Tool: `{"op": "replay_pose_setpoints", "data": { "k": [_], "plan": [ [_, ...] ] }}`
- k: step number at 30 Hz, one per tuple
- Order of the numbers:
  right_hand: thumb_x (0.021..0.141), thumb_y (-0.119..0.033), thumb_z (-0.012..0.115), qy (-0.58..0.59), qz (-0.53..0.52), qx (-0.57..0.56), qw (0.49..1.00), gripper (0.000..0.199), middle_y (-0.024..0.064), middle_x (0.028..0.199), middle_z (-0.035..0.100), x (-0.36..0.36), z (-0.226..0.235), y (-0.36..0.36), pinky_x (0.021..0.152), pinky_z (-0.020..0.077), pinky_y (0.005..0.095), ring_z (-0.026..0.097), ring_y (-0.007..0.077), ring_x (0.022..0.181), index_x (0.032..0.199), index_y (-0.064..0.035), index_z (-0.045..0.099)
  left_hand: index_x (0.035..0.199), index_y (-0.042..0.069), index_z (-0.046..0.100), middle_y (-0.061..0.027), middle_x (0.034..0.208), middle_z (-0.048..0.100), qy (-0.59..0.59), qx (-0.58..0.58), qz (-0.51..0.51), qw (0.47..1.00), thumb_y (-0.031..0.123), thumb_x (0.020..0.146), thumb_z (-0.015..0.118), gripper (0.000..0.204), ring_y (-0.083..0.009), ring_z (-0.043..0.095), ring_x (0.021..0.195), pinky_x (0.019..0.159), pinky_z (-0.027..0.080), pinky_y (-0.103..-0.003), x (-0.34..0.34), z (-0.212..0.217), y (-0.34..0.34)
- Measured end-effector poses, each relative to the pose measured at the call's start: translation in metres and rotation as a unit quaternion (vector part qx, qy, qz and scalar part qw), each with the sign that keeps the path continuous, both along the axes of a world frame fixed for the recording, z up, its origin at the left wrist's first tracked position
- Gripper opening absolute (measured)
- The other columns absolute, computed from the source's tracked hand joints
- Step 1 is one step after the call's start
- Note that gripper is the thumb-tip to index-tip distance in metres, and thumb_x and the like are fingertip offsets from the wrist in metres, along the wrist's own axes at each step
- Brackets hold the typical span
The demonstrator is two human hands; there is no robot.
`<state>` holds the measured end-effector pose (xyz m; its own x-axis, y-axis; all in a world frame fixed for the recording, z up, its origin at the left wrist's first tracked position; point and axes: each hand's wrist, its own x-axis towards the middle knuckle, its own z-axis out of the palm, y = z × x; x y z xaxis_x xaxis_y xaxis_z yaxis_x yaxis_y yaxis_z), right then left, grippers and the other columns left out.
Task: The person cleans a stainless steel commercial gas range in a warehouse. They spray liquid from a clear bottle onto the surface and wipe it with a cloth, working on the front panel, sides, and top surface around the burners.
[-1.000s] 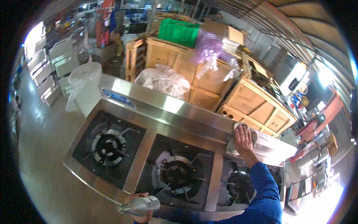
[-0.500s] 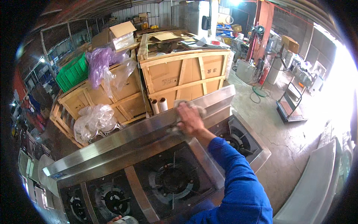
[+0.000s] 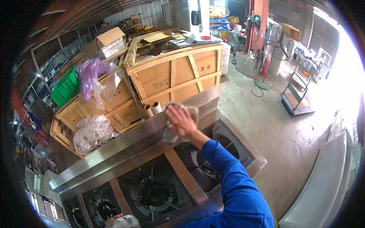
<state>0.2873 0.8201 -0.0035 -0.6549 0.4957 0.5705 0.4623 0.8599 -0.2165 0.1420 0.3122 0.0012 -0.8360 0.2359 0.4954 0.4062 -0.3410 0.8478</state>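
Note:
A long stainless steel gas stove with several black burner wells (image 3: 154, 192) fills the lower middle. Along its far side rises a steel backsplash (image 3: 131, 140). My right hand (image 3: 181, 121), in a blue sleeve, presses a greyish-beige rag (image 3: 194, 113) against that panel, fingers laid over the cloth. At the lower edge, above the burners, part of my left hand (image 3: 111, 219) is wrapped round a clear and whitish bottle-like container (image 3: 127, 222). Most of that hand and the container's lower part lie outside the picture.
Wood-framed cardboard crates (image 3: 175, 74) stand just behind the stove, with two rolls (image 3: 153, 108) between. Further left are a green plastic crate (image 3: 65, 87) and plastic wrapping (image 3: 93, 131). A platform trolley (image 3: 298, 102) stands on the right; white panels (image 3: 319, 182) lean nearer.
The view has shifted, so the stove and crates sit further left. My right hand and the rag remain on the backsplash, its fingers more spread. My left hand still holds the container.

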Motion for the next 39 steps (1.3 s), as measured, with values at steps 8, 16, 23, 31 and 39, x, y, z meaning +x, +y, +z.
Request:
{"op": "replay_pose_setpoints", "data": {
  "k": [8, 16, 23, 31, 39],
  "plan": [
    [0.095, -0.032, 0.048, 0.276, -0.264, 0.026, 0.924, 0.059, 0.0155, 0.153, 0.034, 0.030, 0.016, 0.063, 0.116, 0.0092, 0.0586, 0.023, 0.0345, 0.145, 0.146, -0.0071, 0.037, 0.141, 0.012, 0.033, -0.0152, 0.117, 0.056, 0.014, -0.002, -0.001, 1.000, 0.041, 0.069, 0.085, 0.093, -0.0315, 0.057, 0.109, 0.099, 0.047, -0.049, 0.008, 0.009, 0.007],
    [0.096, -0.031, 0.045, 0.298, -0.203, -0.029, 0.932, 0.060, 0.0134, 0.160, 0.021, 0.028, -0.001, 0.062, 0.118, 0.0069, 0.0544, 0.016, 0.0339, 0.148, 0.152, -0.0140, 0.030, 0.142, 0.011, 0.033, -0.0151, 0.118, 0.056, 0.007, -0.017, 0.012, 1.000, 0.040, 0.070, 0.084, 0.092, -0.0315, 0.057, 0.110, 0.100, 0.047, -0.049, 0.021, 0.020, 0.011],
    [0.096, -0.030, 0.047, 0.199, -0.185, -0.053, 0.961, 0.069, 0.0207, 0.160, 0.013, 0.028, -0.007, 0.059, 0.118, 0.0084, 0.0547, 0.010, 0.0398, 0.148, 0.153, -0.0026, 0.018, 0.142, 0.011, 0.033, -0.0150, 0.118, 0.056, -0.001, -0.016, 0.008, 1.000, 0.039, 0.071, 0.083, 0.091, -0.0314, 0.056, 0.111, 0.100, 0.047, -0.049, 0.034, 0.022, 0.015],
    [0.099, -0.036, 0.043, 0.252, -0.265, -0.050, 0.929, 0.068, 0.0197, 0.160, 0.014, 0.023, -0.017, 0.057, 0.118, 0.0108, 0.0544, 0.009, 0.0369, 0.149, 0.152, -0.0015, 0.020, 0.142, 0.011, 0.033, -0.0148, 0.119, 0.055, 0.008, -0.014, 0.007, 1.000, 0.039, 0.072, 0.082, 0.090, -0.0313, 0.056, 0.111, 0.101, 0.046, -0.049, 0.039, 0.026, 0.011],
    [0.098, -0.038, 0.044, 0.269, -0.296, -0.073, 0.913, 0.071, 0.0207, 0.160, 0.015, 0.042, -0.024, 0.098, 0.120, 0.0081, 0.0485, 0.009, 0.0364, 0.149, 0.152, 0.0000, 0.019, 0.142, 0.010, 0.033, -0.0147, 0.120, 0.055, 0.011, -0.003, 0.009, 1.000, 0.038, 0.073, 0.081, 0.089, -0.0313, 0.056, 0.112, 0.101, 0.046, -0.048, 0.046, 0.022, -0.004]
  ]
}}
